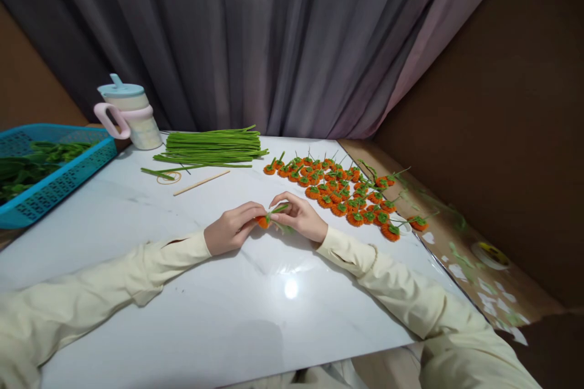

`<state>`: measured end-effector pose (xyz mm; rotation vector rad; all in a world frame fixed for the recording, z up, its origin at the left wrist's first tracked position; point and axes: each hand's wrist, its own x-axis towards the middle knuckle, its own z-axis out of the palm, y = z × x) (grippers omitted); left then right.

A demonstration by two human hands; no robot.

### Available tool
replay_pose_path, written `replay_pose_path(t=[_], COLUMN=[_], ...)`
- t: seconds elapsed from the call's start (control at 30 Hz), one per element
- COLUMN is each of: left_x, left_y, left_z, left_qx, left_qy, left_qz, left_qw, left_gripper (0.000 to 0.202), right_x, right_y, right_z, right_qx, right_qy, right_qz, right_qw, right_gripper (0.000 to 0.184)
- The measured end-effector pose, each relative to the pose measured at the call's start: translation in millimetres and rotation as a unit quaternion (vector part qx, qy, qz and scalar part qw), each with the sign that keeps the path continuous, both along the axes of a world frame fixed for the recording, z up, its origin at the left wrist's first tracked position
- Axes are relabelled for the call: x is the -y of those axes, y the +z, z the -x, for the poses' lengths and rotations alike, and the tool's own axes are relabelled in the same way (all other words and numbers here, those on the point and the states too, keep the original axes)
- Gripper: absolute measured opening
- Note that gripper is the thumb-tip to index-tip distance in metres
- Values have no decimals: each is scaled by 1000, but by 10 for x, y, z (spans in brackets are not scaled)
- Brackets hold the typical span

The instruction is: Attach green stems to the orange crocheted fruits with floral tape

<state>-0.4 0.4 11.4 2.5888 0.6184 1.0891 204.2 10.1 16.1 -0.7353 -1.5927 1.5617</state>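
Desk point(182, 316): white, grey marbling. Held piece point(263, 222): orange/green. Pieces point(338, 209), right edge: same. Stems point(214, 147), far edge: green. Basket point(91, 173), left edge: blue.

We look through one head-worn camera from above the near side of the counter point(191, 322), facing forward and down across it. We sit close: the left hand point(232, 229) and right hand point(302, 217) fall mid-frame over the counter, the curtain point(237, 42) rising beyond its far edge.
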Motion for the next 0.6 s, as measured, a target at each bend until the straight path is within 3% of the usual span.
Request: replay_pose_path(t=[0.23,0.6], left_x=[-13,21], left_y=[50,51], left_z=[7,-17], left_qx=[11,20], left_qy=[-6,13], left_qz=[56,79], left_qw=[998,997], left_gripper=[19,19], right_x=[-7,-19], right_y=[-47,-28], right_z=[5,0], right_qx=[9,17], right_qy=[-4,0], right_qz=[-42,-1], right_qw=[999,1000], right_gripper=[30,35])
